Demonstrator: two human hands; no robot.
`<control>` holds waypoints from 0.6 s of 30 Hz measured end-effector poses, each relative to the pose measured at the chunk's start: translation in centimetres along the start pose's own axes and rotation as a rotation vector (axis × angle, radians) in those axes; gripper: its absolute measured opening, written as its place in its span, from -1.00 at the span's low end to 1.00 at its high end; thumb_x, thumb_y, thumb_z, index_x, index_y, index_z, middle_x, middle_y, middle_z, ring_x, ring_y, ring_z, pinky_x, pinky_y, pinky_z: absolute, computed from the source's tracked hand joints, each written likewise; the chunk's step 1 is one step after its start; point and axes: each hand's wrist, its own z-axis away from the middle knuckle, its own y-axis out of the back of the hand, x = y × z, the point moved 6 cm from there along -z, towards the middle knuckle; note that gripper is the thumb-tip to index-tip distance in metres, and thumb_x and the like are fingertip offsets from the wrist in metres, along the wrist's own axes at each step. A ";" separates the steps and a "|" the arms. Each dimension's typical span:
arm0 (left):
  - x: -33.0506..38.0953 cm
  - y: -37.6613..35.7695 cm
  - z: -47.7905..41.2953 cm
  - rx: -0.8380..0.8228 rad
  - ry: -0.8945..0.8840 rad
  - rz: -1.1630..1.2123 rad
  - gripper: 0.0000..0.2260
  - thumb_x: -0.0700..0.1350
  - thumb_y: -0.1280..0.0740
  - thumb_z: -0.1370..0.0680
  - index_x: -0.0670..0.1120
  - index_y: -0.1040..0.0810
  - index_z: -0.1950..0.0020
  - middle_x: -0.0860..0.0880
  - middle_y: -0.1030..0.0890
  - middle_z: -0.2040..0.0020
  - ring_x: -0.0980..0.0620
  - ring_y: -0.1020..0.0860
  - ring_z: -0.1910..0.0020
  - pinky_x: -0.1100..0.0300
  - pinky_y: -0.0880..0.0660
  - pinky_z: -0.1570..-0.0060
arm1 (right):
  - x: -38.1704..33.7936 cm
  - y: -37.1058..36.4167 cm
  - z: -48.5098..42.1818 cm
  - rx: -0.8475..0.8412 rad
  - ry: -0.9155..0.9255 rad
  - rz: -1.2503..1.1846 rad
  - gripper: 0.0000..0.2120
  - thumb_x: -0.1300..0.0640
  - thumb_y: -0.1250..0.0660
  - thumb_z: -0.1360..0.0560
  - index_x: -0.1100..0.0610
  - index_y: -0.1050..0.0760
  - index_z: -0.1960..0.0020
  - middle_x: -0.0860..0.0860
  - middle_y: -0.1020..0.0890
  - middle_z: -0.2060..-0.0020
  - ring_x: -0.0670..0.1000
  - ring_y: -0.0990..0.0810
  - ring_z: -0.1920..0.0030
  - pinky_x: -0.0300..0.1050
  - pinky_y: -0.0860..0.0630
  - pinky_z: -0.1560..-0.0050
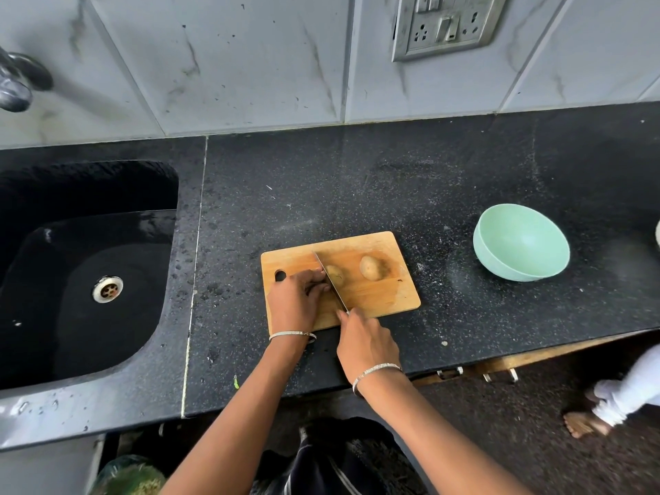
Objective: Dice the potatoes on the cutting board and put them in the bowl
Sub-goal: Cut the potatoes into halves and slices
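barely begun: left grip (296, 301) curls round one potato (336, 274) on the cutting board (387, 298), right grip (364, 342) clasps the knife (329, 278), blade resting on it. second potato (371, 267) lies whole beside it; the bowl (521, 241), well apart on the worktop (357, 180), holds no dice yet.

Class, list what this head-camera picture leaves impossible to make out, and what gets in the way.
Head view:
- Handle of the knife: hidden in the grip of the right hand; only the blade shows.
- Left side of the potato being cut: behind the blade and the left hand.
- Tap: blurred, cut off by the left edge.
- Pale object right of the bowl: cut off by the right edge.
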 end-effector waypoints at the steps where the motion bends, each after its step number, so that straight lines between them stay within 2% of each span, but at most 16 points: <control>1: -0.1 0.0 0.0 -0.003 0.008 0.034 -0.86 -0.19 -0.50 -0.41 -0.06 -0.70 0.04 0.05 -0.72 0.12 0.10 -0.66 0.11 0.24 -0.53 -0.01 | 0.4 -0.1 0.4 -0.005 -0.004 0.006 -0.60 -0.12 0.05 -0.67 0.13 -0.41 -0.15 0.13 -0.63 0.00 0.24 -0.62 -0.04 -0.01 -0.39 0.23; 3: -0.3 -0.1 0.0 -0.018 0.025 0.105 -0.84 -0.21 -0.51 -0.39 -0.10 -0.70 0.04 0.03 -0.71 0.12 0.12 -0.67 0.12 0.21 -0.56 -0.05 | 1.0 -0.1 1.1 -0.017 -0.008 -0.002 -0.60 -0.13 0.07 -0.66 0.12 -0.41 -0.14 0.13 -0.63 0.01 0.24 -0.62 -0.04 0.00 -0.39 0.23; 6: -0.2 -0.1 0.0 -0.043 0.033 0.133 -0.83 -0.22 -0.52 -0.39 -0.12 -0.68 0.03 0.02 -0.71 0.12 0.16 -0.66 0.12 0.27 -0.55 -0.05 | 2.0 0.7 2.0 -0.019 -0.009 -0.072 -0.57 -0.15 0.10 -0.65 0.10 -0.42 -0.10 0.14 -0.61 0.04 0.25 -0.60 -0.02 0.00 -0.35 0.22; 10: -0.3 -0.3 -0.1 -0.056 0.068 0.179 -0.82 -0.26 -0.51 -0.39 -0.15 -0.68 0.03 0.01 -0.70 0.09 0.17 -0.66 0.11 0.21 -0.56 -0.10 | 2.3 1.9 2.9 0.074 -0.006 -0.121 -0.57 -0.15 0.13 -0.65 0.07 -0.41 -0.06 0.14 -0.61 0.08 0.26 -0.59 0.02 0.01 -0.33 0.24; 14: -0.6 -0.5 0.3 -0.064 0.104 0.223 -0.81 -0.28 -0.50 -0.40 -0.14 -0.67 0.01 0.03 -0.69 0.07 0.15 -0.67 0.09 0.11 -0.57 -0.12 | 1.3 1.6 2.4 0.063 0.004 -0.090 -0.59 -0.14 0.11 -0.66 0.08 -0.41 -0.09 0.13 -0.62 0.07 0.26 -0.59 0.01 0.01 -0.33 0.23; 18: -0.6 -0.6 0.5 -0.031 0.112 0.194 -0.81 -0.27 -0.50 -0.40 -0.17 -0.67 0.00 -0.01 -0.70 0.05 0.15 -0.67 0.08 0.14 -0.57 -0.12 | 0.9 1.1 2.1 0.065 0.015 -0.050 -0.61 -0.13 0.10 -0.66 0.10 -0.38 -0.10 0.14 -0.62 0.06 0.27 -0.60 0.00 0.03 -0.33 0.22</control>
